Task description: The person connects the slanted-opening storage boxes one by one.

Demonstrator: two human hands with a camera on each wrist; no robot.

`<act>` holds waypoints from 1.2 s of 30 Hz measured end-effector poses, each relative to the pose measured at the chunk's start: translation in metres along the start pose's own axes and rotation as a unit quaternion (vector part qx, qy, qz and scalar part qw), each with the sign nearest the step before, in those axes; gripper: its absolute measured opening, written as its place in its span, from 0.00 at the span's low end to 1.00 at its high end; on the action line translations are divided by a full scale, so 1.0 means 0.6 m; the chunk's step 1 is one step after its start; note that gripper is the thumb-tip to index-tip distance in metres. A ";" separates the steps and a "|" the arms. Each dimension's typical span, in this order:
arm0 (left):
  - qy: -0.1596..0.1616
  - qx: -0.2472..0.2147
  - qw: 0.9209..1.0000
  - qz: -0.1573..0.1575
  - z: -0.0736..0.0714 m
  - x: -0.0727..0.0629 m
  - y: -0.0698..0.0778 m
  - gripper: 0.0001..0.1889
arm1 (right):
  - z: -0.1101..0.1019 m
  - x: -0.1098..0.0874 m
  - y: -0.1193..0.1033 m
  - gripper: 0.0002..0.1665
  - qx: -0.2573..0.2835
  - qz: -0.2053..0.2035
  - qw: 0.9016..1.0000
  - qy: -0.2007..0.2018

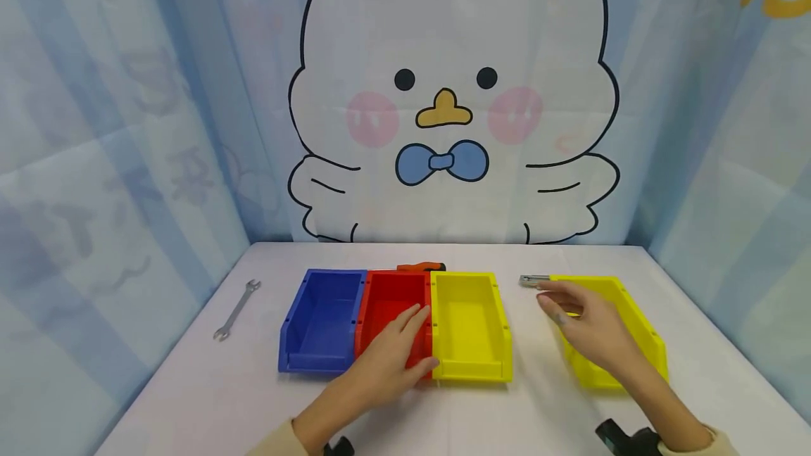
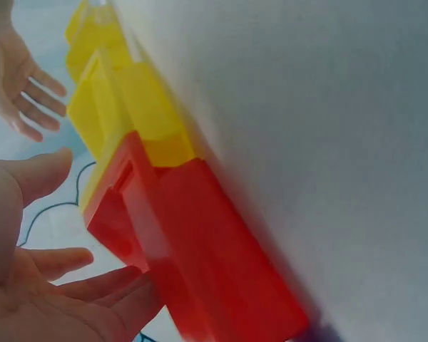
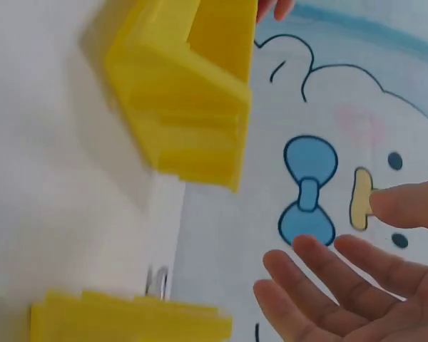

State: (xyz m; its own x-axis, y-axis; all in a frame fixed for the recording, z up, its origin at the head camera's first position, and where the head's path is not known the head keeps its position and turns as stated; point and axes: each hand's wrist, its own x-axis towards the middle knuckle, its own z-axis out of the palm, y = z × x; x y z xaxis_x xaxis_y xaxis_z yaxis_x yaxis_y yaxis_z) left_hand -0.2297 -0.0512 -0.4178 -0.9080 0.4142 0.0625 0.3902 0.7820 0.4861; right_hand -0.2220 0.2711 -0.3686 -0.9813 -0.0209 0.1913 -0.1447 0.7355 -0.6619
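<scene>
My left hand (image 1: 383, 361) reaches over the red bin (image 2: 207, 249) in the head view, its fingers fairly straight and spread. In the left wrist view those fingertips overlap the bin's edge and grip nothing. Joined to the red bin are a blue bin (image 1: 317, 363) on the left and a yellow bin (image 1: 472, 371) on the right. My right hand (image 1: 592, 322) hovers over the left side of a separate yellow bin (image 1: 649, 333), fingers loosely bent. The right wrist view shows that palm bare. Just beyond its fingertips lies a small silver metal tool (image 1: 532, 281).
A double-ended wrench (image 1: 237, 311) lies on the white table (image 1: 184, 378) at the left. Behind the red bin shows an orange and black handle (image 1: 421, 267), partly hidden. A patterned curtain (image 1: 443, 210) stands along the table's back and sides.
</scene>
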 end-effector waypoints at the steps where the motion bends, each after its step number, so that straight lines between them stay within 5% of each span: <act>1: -0.008 -0.008 1.000 -0.005 0.002 0.002 0.001 0.46 | -0.011 -0.001 0.013 0.30 -0.015 0.005 1.000 0.006; 10: -0.034 -0.056 0.997 -0.040 0.016 0.018 0.003 0.47 | -0.113 -0.004 0.137 0.36 -0.112 0.066 0.990 0.049; 14: -0.034 -0.055 0.997 -0.036 0.018 0.021 -0.002 0.47 | -0.136 -0.005 0.191 0.37 -0.128 0.084 0.988 0.029; 18: -0.037 -0.059 0.997 -0.032 0.021 0.022 -0.004 0.48 | -0.133 -0.002 0.228 0.44 -0.118 0.116 0.986 -0.033; 25: -0.044 -0.063 0.997 -0.026 0.020 0.022 -0.005 0.49 | -0.118 0.002 0.248 0.57 -0.067 0.181 0.974 -0.116; 36: -0.061 -0.062 0.996 -0.013 0.016 0.019 -0.012 0.52 | -0.108 -0.007 0.246 0.52 -0.070 0.175 0.978 -0.093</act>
State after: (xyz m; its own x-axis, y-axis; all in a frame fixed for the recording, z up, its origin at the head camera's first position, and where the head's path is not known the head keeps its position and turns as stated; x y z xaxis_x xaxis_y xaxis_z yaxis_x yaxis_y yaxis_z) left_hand -0.2413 -0.0480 -0.4289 -0.8895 0.4536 -0.0553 0.3371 0.7332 0.5906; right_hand -0.2312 0.4235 -0.4203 -0.9755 0.1356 -0.1734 0.2105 0.8051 -0.5545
